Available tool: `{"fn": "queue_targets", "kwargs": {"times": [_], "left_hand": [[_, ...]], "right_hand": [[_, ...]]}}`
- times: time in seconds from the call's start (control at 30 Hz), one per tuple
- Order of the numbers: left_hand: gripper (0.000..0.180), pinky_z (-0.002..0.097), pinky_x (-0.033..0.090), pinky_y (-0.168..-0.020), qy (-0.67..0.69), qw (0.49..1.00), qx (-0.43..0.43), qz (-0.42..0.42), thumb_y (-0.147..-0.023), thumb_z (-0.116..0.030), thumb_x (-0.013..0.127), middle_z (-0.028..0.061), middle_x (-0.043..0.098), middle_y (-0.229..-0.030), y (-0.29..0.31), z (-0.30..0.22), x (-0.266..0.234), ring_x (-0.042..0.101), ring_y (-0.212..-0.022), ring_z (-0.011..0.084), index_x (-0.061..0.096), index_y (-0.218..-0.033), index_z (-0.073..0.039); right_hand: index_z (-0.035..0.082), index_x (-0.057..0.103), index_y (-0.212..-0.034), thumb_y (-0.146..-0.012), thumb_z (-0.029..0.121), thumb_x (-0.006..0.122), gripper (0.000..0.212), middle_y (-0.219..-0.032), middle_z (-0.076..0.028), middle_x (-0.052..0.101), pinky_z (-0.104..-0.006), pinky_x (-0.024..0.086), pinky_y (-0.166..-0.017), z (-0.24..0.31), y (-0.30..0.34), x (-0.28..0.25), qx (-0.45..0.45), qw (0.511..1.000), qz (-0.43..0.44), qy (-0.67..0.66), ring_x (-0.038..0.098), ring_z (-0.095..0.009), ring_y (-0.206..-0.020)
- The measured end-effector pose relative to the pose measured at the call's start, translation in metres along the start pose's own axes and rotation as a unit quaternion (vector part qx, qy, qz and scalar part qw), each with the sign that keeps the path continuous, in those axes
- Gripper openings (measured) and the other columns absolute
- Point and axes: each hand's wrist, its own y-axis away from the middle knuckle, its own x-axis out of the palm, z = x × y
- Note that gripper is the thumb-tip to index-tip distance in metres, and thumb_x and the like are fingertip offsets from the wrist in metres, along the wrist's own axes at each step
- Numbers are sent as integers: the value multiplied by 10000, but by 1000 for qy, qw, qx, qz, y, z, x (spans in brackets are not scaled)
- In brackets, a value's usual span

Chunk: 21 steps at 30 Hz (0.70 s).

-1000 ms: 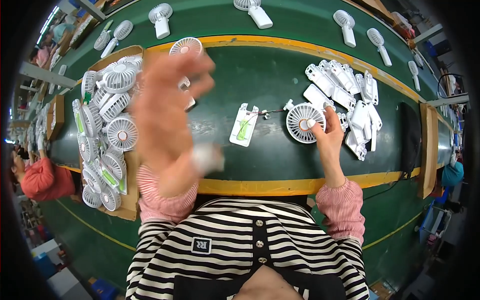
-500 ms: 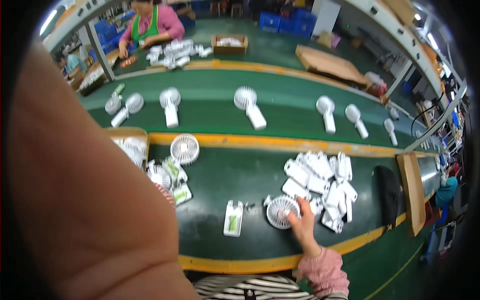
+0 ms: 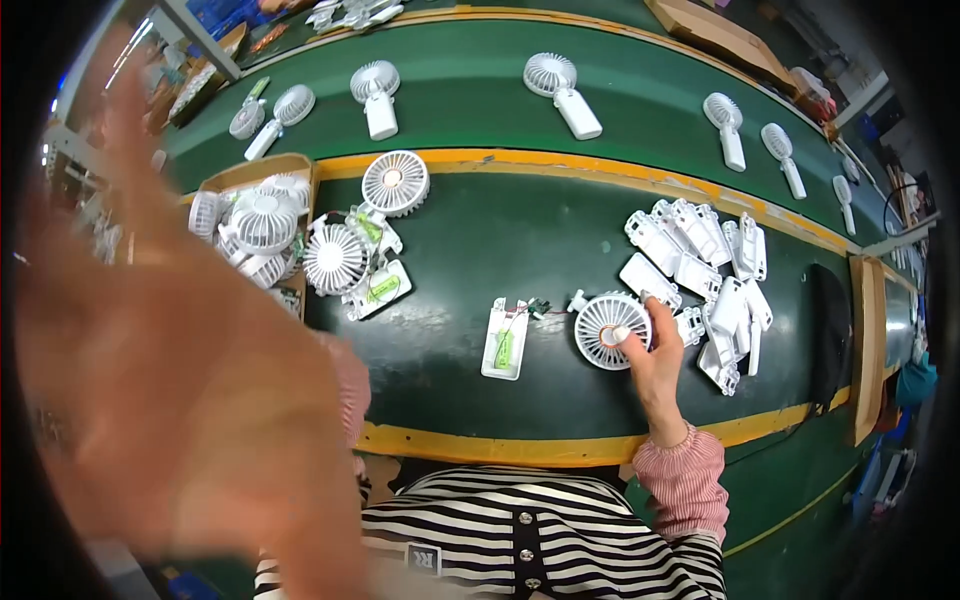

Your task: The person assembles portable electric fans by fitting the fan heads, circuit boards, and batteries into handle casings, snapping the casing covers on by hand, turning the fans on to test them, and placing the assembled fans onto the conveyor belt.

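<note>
My right hand (image 3: 658, 368) is closed on a white round fan head (image 3: 596, 332) resting on the dark green bench, thumb over its front and fingers at the rim. Thin wires run from that head to a white handle half-shell (image 3: 491, 352) lying to its left, with a green battery (image 3: 504, 350) inside. My left hand (image 3: 210, 400) looms very large and blurred at the left, raised near the camera. Its fingers are smeared, so what it holds, if anything, does not show. Behind it, part of the bench is hidden.
White handle shells (image 3: 742, 310) are heaped right of my right hand. At left, a cardboard box (image 3: 312, 185) holds fan heads; another fan head (image 3: 395, 183) and opened fan parts (image 3: 383, 289) lie beside it. Assembled fans (image 3: 578, 112) lie on the green belt (image 3: 460, 90) beyond an orange edge.
My view has tipped downward, so the bench sits higher in the picture. The left arm, close to the camera before, now shows its blurred hand. My right hand stays on the fan head.
</note>
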Motion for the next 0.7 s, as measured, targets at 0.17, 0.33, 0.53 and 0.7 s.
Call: {"fn": "queue_targets", "kwargs": {"times": [0.17, 0.33, 0.53, 0.7], "left_hand": [[635, 288, 450, -599, -243, 904, -189, 296, -607, -150, 732, 107, 531, -853, 79, 63, -38, 529, -705, 207, 455, -1156, 10], [774, 383, 465, -619, -356, 813, -209, 410, -607, -277, 733, 141, 523, -853, 145, 67, -23, 557, -747, 317, 353, -1218, 8], [429, 385, 464, -622, -165, 781, -429, 424, -631, -169, 680, 172, 582, -762, 155, 74, -16, 571, -694, 351, 539, -984, 30], [290, 311, 503, -675, 242, 584, -710, 309, -732, 38, 500, 151, 606, -941, 158, 65, -23, 619, -808, 230, 513, -1022, 39]], "right_hand": [[-55, 470, -1035, -657, 20, 618, 413, -891, -106, 494, -271, 415, -707, 8, 16, 1, -105, 985, 9, 138, 499, -192, -791], [-44, 465, -1027, -646, 58, 648, 434, -887, -116, 484, -273, 417, -685, 19, 23, -4, -138, 977, -6, 162, 501, -206, -784], [-49, 397, -1177, -676, 69, 655, 575, -1023, -73, 505, -255, 420, -789, 26, 4, -14, -14, 985, -118, -124, 512, -142, -918], [-32, 466, -1152, -794, 108, 559, 396, -1020, -86, 560, -250, 456, -760, 30, -24, -23, 66, 958, -128, -250, 560, -135, -884]]}}
